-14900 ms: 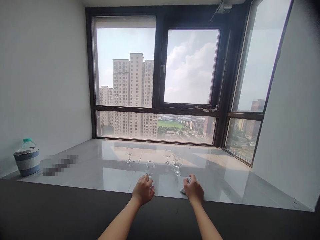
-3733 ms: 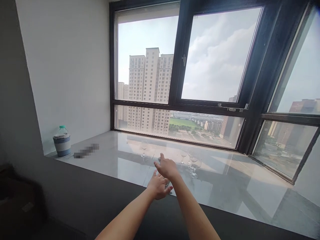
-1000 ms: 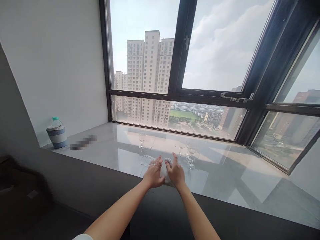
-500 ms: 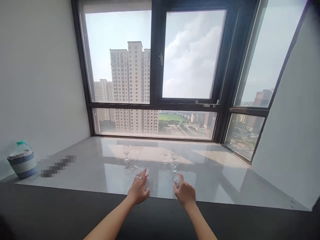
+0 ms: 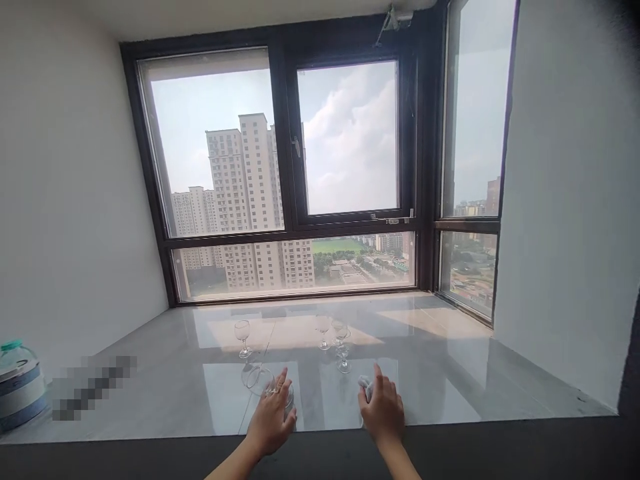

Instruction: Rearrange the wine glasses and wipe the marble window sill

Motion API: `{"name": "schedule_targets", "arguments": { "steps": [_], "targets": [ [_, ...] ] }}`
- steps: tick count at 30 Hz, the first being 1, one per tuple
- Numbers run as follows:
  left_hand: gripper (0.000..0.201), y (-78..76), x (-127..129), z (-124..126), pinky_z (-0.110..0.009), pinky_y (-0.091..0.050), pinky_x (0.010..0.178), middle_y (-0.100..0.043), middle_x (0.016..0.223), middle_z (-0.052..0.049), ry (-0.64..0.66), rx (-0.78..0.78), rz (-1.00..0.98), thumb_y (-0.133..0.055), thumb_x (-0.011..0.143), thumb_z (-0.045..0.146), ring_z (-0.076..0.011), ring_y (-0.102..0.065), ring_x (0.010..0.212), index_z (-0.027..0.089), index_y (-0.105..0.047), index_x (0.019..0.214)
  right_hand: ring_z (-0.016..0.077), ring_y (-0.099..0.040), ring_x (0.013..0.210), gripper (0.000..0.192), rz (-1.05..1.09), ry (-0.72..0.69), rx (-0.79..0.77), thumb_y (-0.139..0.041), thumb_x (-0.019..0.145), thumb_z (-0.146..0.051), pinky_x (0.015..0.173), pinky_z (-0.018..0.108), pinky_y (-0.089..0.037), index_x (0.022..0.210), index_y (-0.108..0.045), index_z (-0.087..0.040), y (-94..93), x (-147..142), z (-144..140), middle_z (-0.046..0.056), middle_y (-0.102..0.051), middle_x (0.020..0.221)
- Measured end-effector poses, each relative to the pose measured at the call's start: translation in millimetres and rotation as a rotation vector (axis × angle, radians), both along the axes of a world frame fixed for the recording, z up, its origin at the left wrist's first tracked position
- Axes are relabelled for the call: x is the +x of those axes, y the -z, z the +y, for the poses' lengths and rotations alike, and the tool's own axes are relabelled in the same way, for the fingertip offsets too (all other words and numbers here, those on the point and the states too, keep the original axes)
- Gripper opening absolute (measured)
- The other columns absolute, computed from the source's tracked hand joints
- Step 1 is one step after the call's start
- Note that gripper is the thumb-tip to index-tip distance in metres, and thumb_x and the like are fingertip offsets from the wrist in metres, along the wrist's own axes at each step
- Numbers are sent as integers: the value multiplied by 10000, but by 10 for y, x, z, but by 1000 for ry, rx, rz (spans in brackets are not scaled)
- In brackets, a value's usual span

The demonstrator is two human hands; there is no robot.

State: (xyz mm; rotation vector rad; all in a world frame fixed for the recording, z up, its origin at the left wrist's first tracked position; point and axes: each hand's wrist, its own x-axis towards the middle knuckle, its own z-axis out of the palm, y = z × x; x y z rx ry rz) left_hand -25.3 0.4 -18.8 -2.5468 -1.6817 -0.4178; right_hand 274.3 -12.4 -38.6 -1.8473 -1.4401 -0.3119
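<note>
My left hand (image 5: 271,415) is on a clear stemmed glass (image 5: 259,380) lying on its side on the sill; the fingers cover its stem, and the foot shows beside them. My right hand (image 5: 385,408) rests on the glossy sill with a crumpled whitish cloth (image 5: 366,385) bunched under its fingers. A clear stemmed glass (image 5: 243,331) stands beyond my left hand. Farther right a second upright glass (image 5: 323,326) is close to another glass (image 5: 341,331), which overlaps a smaller one (image 5: 343,361) in front of it.
The pale tiled windowsill (image 5: 165,393) ends in a front edge just below my hands. At the far left sits a blue-and-white tub (image 5: 23,393) with a green-capped bottle in it, beside a blurred-out patch. Dark window frames (image 5: 300,235) close off the back.
The view has tilted up and turned a little. My right hand has slid right with the cloth, farther from the small glass. My left hand stays at the lying glass.
</note>
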Motion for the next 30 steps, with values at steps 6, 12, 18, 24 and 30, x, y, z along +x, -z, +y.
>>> {"name": "schedule_targets", "arguments": {
  "steps": [6, 12, 18, 24, 30],
  "targets": [
    [559, -24, -7, -24, -488, -176, 1193, -134, 1619, -64, 3, -11, 15, -398, 905, 344, -248, -197, 1472, 230, -367, 1451, 281, -523, 1081, 589, -23, -5, 12, -415, 901, -289, 891, 408, -392, 1467, -317, -161, -3, -1, 3, 127, -603, 1126],
    [556, -53, -26, -9, -479, -193, 1187, -193, 1609, -43, 41, -18, 51, -394, 919, 386, -266, -206, 1466, 261, -385, 1460, 277, -523, 1076, 563, 14, -7, -75, -428, 891, -282, 887, 398, -384, 1438, -389, -154, -48, -2, -2, 135, -629, 1123],
    [576, -61, -63, 44, -476, -202, 1184, -245, 1592, -30, 122, -17, 78, -388, 940, 384, -265, -248, 1452, 293, -326, 1505, 272, -526, 1051, 524, 6, 3, -103, -446, 893, -287, 879, 377, -378, 1399, -442, -148, -104, -10, -27, 130, -640, 1096],
    [613, -151, 93, 249, -498, -198, 1180, -269, 1578, -79, 179, -102, 82, -330, 966, 467, -275, -261, 1448, 244, -269, 1534, 272, -526, 1059, 489, 5, 7, -126, -461, 880, -269, 896, 382, -373, 1354, -481, -151, -136, -15, -50, 126, -645, 1093],
    [679, -330, 383, 549, -504, -176, 1178, -238, 1585, -102, 201, -180, 134, -302, 954, 545, -277, -202, 1467, 218, -236, 1545, 275, -530, 1046, 458, 6, 11, -113, -463, 883, -269, 888, 388, -371, 1321, -502, -144, -129, -16, -51, 123, -647, 1075]
  ]
}}
